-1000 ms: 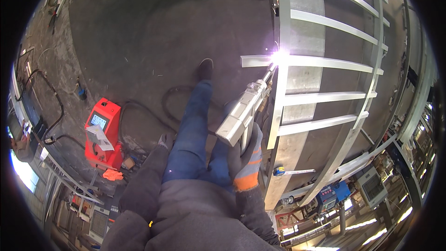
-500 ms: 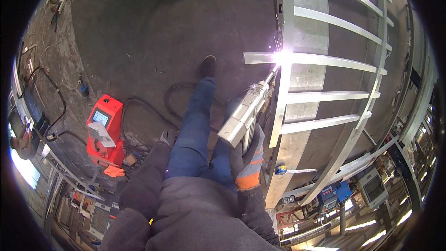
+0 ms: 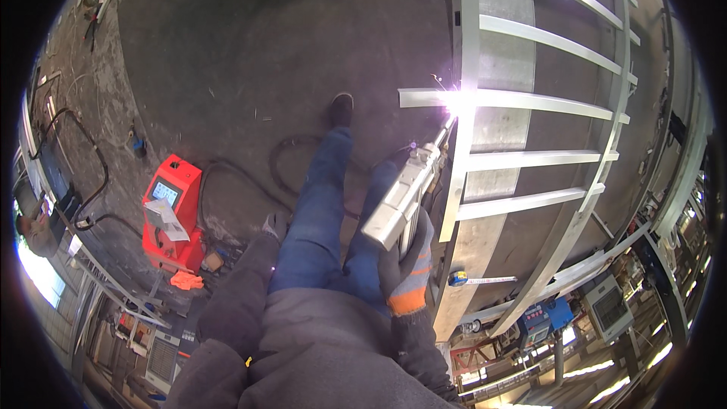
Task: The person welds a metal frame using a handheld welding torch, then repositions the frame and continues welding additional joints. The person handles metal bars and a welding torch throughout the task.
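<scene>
My right hand, in a grey glove with an orange cuff, is wrapped round the handle of a boxy silver welding gun. The gun slants up and right, its thin nozzle ending at a bright, sparking glare. That glare sits where a crossbar meets the long side rail of a pale metal frame, and it hides the joint itself. A short end of the crossbar sticks out left past the rail. My left hand, gloved in grey, rests beside my left thigh; its fingers are too small to make out.
A red machine with a screen stands on the floor at left, a dark hose running from it. Orange gloves lie beside it. A blue tape measure lies extended on the right. Another person is at far left.
The welding gun and my right hand have shifted slightly right and nearer to me. The sparks spray differently at the joint. My left hand has barely moved.
</scene>
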Action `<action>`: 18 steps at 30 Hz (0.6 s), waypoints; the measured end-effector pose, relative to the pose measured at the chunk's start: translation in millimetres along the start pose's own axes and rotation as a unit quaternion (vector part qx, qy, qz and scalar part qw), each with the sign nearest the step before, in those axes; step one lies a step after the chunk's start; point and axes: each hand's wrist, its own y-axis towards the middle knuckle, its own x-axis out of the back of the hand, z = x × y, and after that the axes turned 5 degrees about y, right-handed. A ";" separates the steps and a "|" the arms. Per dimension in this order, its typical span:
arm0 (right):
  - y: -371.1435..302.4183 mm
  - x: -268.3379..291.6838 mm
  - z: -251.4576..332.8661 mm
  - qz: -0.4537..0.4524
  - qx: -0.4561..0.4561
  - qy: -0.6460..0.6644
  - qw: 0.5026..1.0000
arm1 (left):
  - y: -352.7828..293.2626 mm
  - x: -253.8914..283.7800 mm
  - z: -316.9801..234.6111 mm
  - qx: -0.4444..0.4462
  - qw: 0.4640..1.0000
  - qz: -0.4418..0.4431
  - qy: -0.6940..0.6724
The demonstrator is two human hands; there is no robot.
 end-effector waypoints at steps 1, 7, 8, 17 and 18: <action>-2.1 2.1 1.2 -0.001 -0.002 0.024 1.000 | -2.9 -0.5 -2.8 0.004 1.000 -0.004 0.017; -7.1 12.6 8.6 0.038 -0.016 0.041 0.998 | -0.2 -5.0 -4.6 0.010 0.999 -0.013 -0.029; -5.9 12.5 8.7 0.042 -0.015 0.053 0.998 | 0.7 -7.2 -3.4 -0.006 1.000 -0.025 0.008; 3.6 32.2 15.5 0.039 0.039 0.004 0.998 | 76.5 -4.2 -5.7 0.164 0.921 -0.060 -0.348; 3.6 38.4 20.1 0.052 -0.025 0.063 0.996 | 94.1 10.3 -17.2 0.185 0.908 -0.072 -0.370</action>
